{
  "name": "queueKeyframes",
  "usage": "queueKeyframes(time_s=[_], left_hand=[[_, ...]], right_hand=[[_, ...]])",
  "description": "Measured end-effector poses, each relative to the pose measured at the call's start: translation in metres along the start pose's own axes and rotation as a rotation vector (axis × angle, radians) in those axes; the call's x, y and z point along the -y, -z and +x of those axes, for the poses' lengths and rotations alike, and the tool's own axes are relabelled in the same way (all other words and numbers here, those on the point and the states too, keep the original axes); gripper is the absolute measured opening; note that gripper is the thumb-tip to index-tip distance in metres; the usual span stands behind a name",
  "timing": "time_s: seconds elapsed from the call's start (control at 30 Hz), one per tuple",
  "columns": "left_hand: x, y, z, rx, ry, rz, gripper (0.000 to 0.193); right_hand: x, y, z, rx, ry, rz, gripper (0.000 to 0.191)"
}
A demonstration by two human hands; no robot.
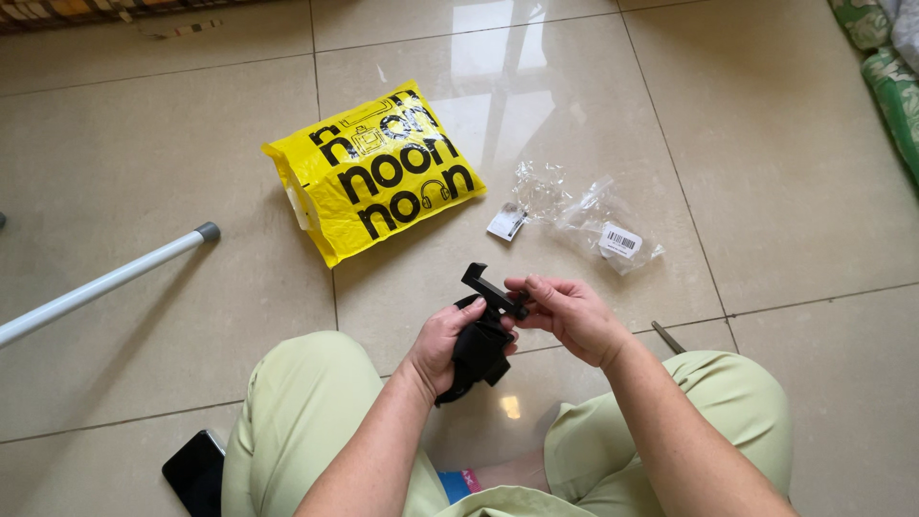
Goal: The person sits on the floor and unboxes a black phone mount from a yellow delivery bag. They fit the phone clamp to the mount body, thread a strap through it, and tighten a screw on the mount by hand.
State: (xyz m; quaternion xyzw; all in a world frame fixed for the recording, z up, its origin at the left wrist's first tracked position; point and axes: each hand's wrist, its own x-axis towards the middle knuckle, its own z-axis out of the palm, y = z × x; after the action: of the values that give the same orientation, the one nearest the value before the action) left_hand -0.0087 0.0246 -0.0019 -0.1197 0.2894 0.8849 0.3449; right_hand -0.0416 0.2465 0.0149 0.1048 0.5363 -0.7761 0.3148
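A black plastic clamp-like holder (483, 330) is held over the tiled floor between my knees. My left hand (442, 347) wraps around its lower body from the left. My right hand (567, 311) pinches its upper arm near the hooked top end with thumb and fingers. The lower part of the holder is hidden behind my left palm.
A yellow plastic mailing bag (376, 170) lies on the tiles ahead. Two crumpled clear plastic wrappers (603, 230) with labels lie to its right. A white pole (100, 283) slants in from the left. A black phone (196, 469) lies by my left knee. Patterned green fabric (890, 67) sits at far right.
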Motion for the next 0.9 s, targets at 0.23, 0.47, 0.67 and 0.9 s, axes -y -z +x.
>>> queueKeyframes(time_s=[0.23,0.47,0.67,0.9], left_hand=[[0.005,0.003,0.005,-0.054,-0.044,0.198,0.028],[0.005,-0.006,0.002,-0.156,-0.199,0.43,0.024],[0.006,-0.017,0.001,-0.218,-0.373,0.632,0.023],[0.004,-0.022,-0.004,-0.294,-0.439,0.843,0.022]], right_hand=[[-0.004,-0.002,0.003,-0.043,-0.011,-0.458,0.046],[-0.015,-0.005,0.007,-0.003,0.144,-0.587,0.044],[-0.023,-0.007,0.008,-0.115,0.241,-0.793,0.045],[-0.034,-0.005,0.015,-0.118,0.206,-0.692,0.048]])
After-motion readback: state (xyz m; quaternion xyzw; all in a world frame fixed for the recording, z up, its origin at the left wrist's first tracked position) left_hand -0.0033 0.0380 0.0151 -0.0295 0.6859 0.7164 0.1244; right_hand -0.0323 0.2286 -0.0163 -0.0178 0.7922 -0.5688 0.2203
